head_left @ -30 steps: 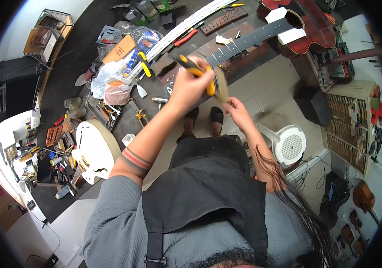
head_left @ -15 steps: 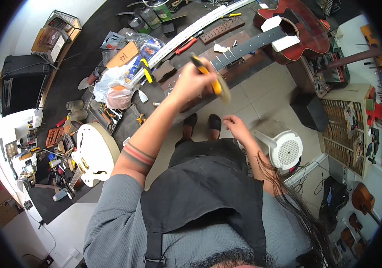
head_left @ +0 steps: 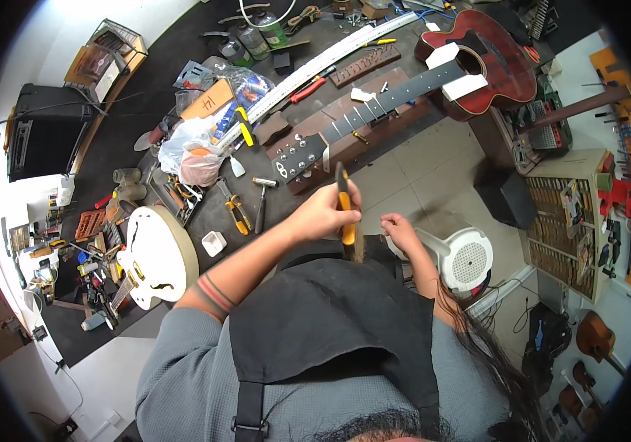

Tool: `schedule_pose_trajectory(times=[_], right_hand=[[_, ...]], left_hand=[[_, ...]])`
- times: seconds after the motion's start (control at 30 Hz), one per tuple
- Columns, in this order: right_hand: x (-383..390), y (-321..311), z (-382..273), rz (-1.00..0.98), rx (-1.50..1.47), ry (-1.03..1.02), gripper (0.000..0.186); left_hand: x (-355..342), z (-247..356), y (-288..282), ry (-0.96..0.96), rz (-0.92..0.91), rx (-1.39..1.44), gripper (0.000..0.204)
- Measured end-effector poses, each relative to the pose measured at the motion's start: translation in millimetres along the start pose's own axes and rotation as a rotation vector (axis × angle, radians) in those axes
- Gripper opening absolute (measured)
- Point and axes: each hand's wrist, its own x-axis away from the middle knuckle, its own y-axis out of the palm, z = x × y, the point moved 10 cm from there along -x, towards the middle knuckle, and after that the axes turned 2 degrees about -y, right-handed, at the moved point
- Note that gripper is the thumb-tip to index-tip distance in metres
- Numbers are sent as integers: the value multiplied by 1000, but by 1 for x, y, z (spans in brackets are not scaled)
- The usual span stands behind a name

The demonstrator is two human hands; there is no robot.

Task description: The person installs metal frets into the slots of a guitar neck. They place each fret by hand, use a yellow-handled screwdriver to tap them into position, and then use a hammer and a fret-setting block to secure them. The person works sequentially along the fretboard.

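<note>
My left hand (head_left: 326, 210) grips a yellow-and-black handled brush (head_left: 345, 210), held upright, its pale bristles against the black apron (head_left: 315, 309) at my front. To its right, my right hand (head_left: 402, 233) has loosely curled fingers apart, holding nothing. Above both hands lies the red acoustic guitar (head_left: 506, 77), its dark neck (head_left: 422, 82) extending left across a brown board (head_left: 297, 180) on the bench, with white pieces beside the sound hole. A small hammer (head_left: 262, 202) and yellow-handled pliers (head_left: 236, 214) rest near the headstock.
A cream hollow-body guitar (head_left: 159, 261) lies among tools at left. Plastic bags (head_left: 197, 162) and a long white ruler (head_left: 314, 55) sit on the bench. A white plastic stool (head_left: 465, 258), black box (head_left: 503, 199) and tool rack (head_left: 562, 228) are to the right.
My left hand has come down from over the bench to my apron with the brush, uncovering the headstock. My right hand has moved down, away from the bristles.
</note>
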Motion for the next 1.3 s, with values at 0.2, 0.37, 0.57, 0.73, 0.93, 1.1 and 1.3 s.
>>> schedule_pose_trajectory(times=[0.2, 0.37, 0.57, 0.73, 0.93, 1.1, 1.3], right_hand=[[-8, -13, -137, 225, 394, -587, 31], [-10, 14, -278, 300, 658, -927, 50], [-41, 50, -301, 168, 1062, -747, 83], [-35, 51, -298, 187, 1069, -809, 86], [-39, 54, -298, 135, 1064, -665, 86], [2, 28, -221, 145, 810, -736, 38], [-8, -87, -22, 154, 551, -171, 31]], left_hand=[[48, -18, -83, 230, 486, 174, 19], [97, -36, -107, 221, 668, 57, 17], [143, -69, -87, 248, 770, 74, 15], [162, -83, -85, 211, 779, 125, 11], [159, -40, -94, 376, 761, -142, 20], [154, 5, -109, 570, 834, -573, 22], [71, 47, -157, 480, 953, -1028, 41]])
